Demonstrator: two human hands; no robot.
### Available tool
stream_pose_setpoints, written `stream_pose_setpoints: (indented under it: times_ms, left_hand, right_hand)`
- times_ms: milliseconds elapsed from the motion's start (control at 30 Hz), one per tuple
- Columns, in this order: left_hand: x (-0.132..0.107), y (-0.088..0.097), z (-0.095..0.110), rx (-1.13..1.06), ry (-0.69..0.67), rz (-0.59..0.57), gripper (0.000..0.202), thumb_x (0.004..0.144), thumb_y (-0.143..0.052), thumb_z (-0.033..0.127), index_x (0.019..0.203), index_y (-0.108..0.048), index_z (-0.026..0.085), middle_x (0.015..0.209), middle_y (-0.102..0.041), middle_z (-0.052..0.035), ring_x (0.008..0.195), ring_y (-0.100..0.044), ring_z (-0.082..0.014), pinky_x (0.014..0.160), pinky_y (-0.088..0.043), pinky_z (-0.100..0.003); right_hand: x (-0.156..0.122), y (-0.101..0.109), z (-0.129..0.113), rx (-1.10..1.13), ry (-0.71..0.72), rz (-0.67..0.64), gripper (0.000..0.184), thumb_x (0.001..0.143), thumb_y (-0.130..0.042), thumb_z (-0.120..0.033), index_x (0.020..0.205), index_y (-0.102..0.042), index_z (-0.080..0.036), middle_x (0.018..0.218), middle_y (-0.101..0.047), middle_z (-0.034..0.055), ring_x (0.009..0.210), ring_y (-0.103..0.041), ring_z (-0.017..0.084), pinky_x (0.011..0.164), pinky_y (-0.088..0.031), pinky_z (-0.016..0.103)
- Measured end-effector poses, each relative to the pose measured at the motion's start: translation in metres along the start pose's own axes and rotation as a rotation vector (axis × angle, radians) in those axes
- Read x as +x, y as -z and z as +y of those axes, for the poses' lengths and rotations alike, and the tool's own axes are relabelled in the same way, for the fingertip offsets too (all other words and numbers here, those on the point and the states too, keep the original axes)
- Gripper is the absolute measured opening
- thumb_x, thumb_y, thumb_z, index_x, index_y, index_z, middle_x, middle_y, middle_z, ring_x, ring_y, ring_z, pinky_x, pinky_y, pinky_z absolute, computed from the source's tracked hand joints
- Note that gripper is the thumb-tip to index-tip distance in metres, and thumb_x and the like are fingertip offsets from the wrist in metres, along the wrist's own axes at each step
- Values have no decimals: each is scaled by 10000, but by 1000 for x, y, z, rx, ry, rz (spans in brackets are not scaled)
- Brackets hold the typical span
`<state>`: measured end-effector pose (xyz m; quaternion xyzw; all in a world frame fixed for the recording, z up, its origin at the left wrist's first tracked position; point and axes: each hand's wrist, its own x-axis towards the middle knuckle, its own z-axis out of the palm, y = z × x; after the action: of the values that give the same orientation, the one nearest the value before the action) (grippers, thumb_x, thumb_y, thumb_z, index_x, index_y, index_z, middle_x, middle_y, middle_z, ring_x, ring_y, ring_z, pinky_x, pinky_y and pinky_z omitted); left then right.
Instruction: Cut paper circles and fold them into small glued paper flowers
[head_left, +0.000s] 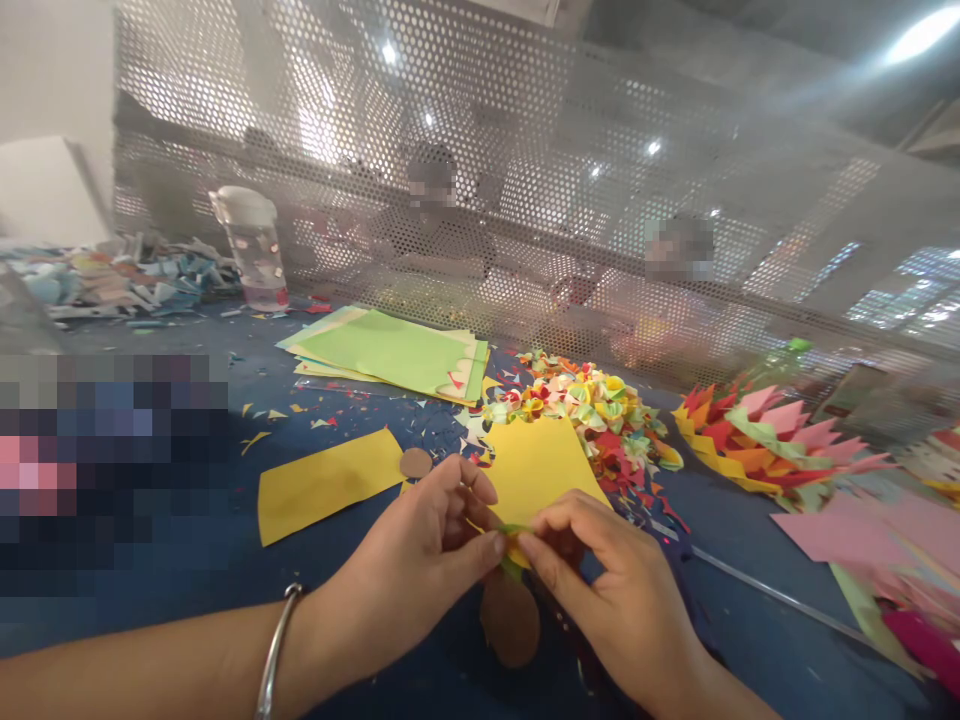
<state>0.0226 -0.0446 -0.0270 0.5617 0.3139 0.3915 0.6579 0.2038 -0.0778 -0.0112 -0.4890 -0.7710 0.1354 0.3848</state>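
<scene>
Between their fingertips, my left hand (431, 545) and my right hand (607, 580) pinch a small folded piece of yellow and green paper (514, 546). Both hands are closed on it, and the fingers hide part of its shape. Right below it is a brown disc (511, 618). A smaller brown disc (415, 462) rests beyond my left hand, at the end of a yellow paper strip (330, 487). Past the fingertips lies a wider yellow sheet (544, 460), partly covered by my hands.
A heap of small folded coloured papers (592, 400) lies behind the yellow sheet. Stacked green sheets (397, 350) are at the back, near a clear bottle (255, 250). Spiky paper pieces (772, 435) and pink sheets (885, 545) occupy the right. A perforated screen (487, 200) stands behind.
</scene>
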Motion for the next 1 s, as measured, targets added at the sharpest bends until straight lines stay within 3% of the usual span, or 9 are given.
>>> stream_pose_setpoints:
  times_ms: [167, 300, 767, 1000]
  left_hand:
    - [-2, -1, 0, -38, 51, 7, 277, 801, -668, 219, 929, -423, 214, 700, -583, 52, 629, -578, -110, 595, -438, -233]
    - [-2, -1, -1, -8, 37, 36, 235, 783, -671, 195, 843, -443, 204, 659, -560, 59, 604, -561, -100, 571, -424, -218]
    - [1, 2, 7, -135, -1, -7, 259, 789, -692, 179, 737, -438, 185, 659, -500, 83, 582, -570, -62, 575, -479, -182]
    - [-2, 1, 0, -121, 3, 8, 277, 799, -723, 286, 769, -470, 176, 669, -529, 73, 592, -551, -63, 599, -504, -198]
  right_hand:
    - [-1, -1, 1, -42, 17, 3, 180, 909, -590, -226, 731, -602, -204, 667, -579, 0, 589, -564, 147, 544, -453, 251]
    - [-1, -1, 1, -40, 19, -3, 183, 913, -587, -230, 732, -600, -203, 662, -569, -3, 581, -560, 144, 547, -447, 250]
    - [-3, 3, -2, 97, -89, -79, 216, 945, -535, -268, 748, -587, -197, 672, -547, -15, 586, -522, 130, 551, -418, 237]
    - [0, 4, 0, 88, -105, -75, 217, 930, -545, -274, 724, -553, -205, 661, -528, -23, 580, -513, 130, 543, -411, 236]
